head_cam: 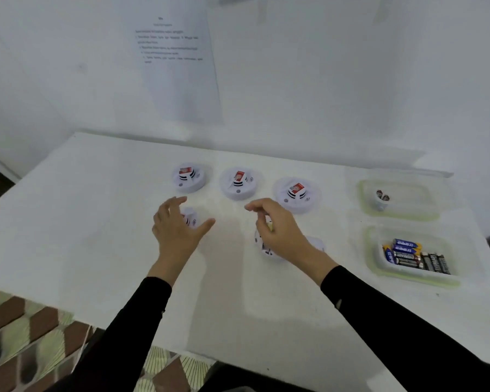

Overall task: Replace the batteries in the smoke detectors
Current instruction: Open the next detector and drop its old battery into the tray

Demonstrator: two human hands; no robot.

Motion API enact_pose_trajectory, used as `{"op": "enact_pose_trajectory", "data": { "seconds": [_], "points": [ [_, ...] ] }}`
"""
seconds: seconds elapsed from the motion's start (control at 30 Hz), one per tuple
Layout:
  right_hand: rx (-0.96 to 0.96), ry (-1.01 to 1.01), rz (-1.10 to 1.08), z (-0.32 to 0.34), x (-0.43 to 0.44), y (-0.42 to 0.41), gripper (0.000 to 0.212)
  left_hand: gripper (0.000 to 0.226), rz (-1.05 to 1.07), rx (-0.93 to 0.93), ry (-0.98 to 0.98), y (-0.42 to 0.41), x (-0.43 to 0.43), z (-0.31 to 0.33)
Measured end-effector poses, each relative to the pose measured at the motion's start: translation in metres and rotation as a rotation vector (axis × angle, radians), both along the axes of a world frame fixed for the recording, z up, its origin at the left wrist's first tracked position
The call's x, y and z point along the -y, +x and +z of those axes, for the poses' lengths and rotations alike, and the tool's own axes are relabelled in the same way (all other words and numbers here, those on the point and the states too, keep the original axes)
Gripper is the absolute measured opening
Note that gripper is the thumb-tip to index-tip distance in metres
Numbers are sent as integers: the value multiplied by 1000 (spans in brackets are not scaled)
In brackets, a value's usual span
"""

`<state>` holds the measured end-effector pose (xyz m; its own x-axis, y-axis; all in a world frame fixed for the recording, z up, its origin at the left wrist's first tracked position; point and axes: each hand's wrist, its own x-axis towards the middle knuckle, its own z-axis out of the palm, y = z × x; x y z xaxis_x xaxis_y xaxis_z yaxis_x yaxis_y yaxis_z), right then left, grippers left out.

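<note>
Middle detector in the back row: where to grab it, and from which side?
Probably by the round outer rim of the middle detector, coming from above, thumb on the near edge and fingers on the far edge. It lies flat, a low disc with a small raised centre. The left neighbour and right neighbour stand apart from it.

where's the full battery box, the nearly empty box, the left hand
full battery box [369,251]: head view, left rim
nearly empty box [413,200]: head view, bare floor
left hand [176,228]: head view, back of hand
</note>
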<state>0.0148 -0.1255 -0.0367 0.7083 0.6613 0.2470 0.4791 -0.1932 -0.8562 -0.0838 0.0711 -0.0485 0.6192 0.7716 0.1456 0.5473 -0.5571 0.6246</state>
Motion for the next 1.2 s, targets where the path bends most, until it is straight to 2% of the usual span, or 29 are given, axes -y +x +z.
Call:
{"op": "enact_pose_trajectory", "data": {
  "seconds": [0.07,0.17,0.23,0.27,0.33,0.4,0.47,0.53,0.7,0.9,1.0,1.2],
  "points": [
    [-32,-24,57,2,-26,-9,44,105,35,-120,-86,-6,-17,-5],
    [-47,-117,110,-3,-57,-18,54,124,5,-197,-185,-11,-29,-13],
    [-68,-155,119,-7,-71,-22,51,120,-36,-145,-194,-14,-32,-14],
    [-95,-158,105,-8,-76,-23,47,110,-33,-66,-271,-16,-32,-11],
    [-178,-138,73,-3,-81,-25,38,79,-66,169,-632,-17,-31,1],
    [-222,-114,75,6,-81,-25,40,53,-193,390,-1108,-16,-28,16],
    [-186,-92,64,16,-75,-23,53,50,-241,510,-1481,-14,-19,31],
    [-126,-57,46,24,-68,-23,61,57,-232,583,-1652,-11,-7,38],
    [25,-19,-19,38,-51,-25,62,58,-325,695,-1743,-3,13,46],
    [290,-22,-144,53,-9,-11,65,74,-444,547,-1673,19,51,56],
    [418,-33,-163,58,12,-4,67,70,-480,499,-1691,25,70,56],
    [438,-151,-58,63,53,2,69,64,-536,428,-1722,38,104,46]
  ]
}}
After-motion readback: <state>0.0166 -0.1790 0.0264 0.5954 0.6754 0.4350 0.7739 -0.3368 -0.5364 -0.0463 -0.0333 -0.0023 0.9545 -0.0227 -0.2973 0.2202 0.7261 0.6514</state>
